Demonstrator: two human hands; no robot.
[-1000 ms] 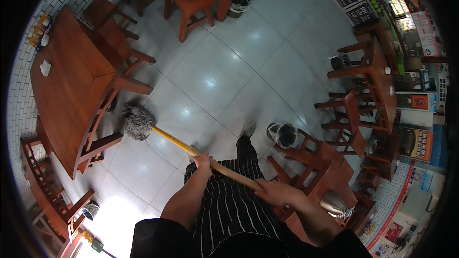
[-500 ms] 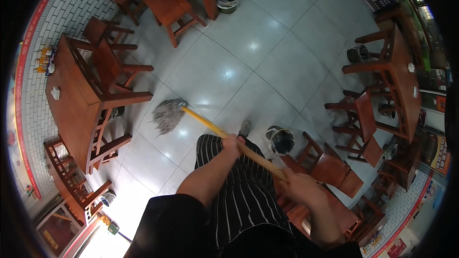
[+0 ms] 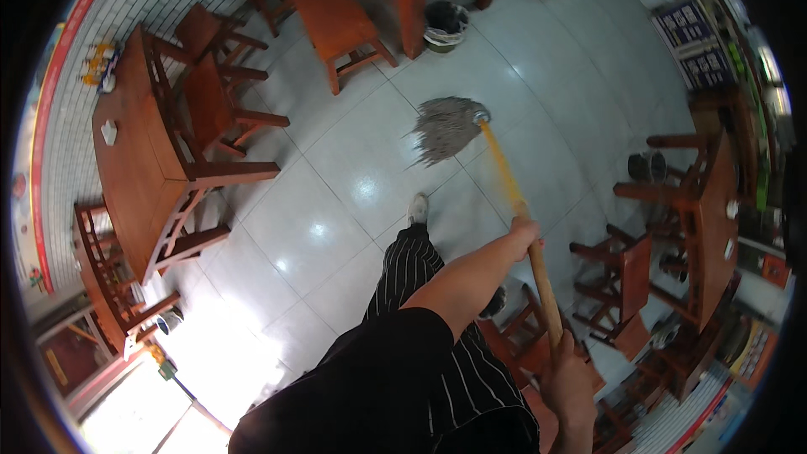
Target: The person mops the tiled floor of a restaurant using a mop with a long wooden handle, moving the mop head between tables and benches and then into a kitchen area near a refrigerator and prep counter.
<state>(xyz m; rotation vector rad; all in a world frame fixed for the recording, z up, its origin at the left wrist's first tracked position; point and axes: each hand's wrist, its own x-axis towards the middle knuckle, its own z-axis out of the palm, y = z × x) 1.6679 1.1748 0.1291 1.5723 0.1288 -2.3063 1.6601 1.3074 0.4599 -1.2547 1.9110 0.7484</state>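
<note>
A string mop (image 3: 447,129) with grey strands and a long yellow and wooden handle lies head-down on the tiled floor ahead of me. My left hand (image 3: 525,234) is closed round the middle of the handle, with my left arm stretched across my body. Lower down, near the handle's top end, my right hand (image 3: 568,374) grips the wood. The strands trail to the left of the metal clamp. My left shoe (image 3: 418,208) stands on the floor just short of the mop head.
Wooden tables stand at the left (image 3: 139,151) and right (image 3: 710,219), with stools (image 3: 340,21) around them. A lined bin (image 3: 445,27) sits by a table leg at the far side. Wooden seats (image 3: 530,336) are close by my right leg. Bright light falls at lower left.
The mop head has swept from the left across to the right and farther away. Both hands have moved right with the handle, and my left foot has stepped forward.
</note>
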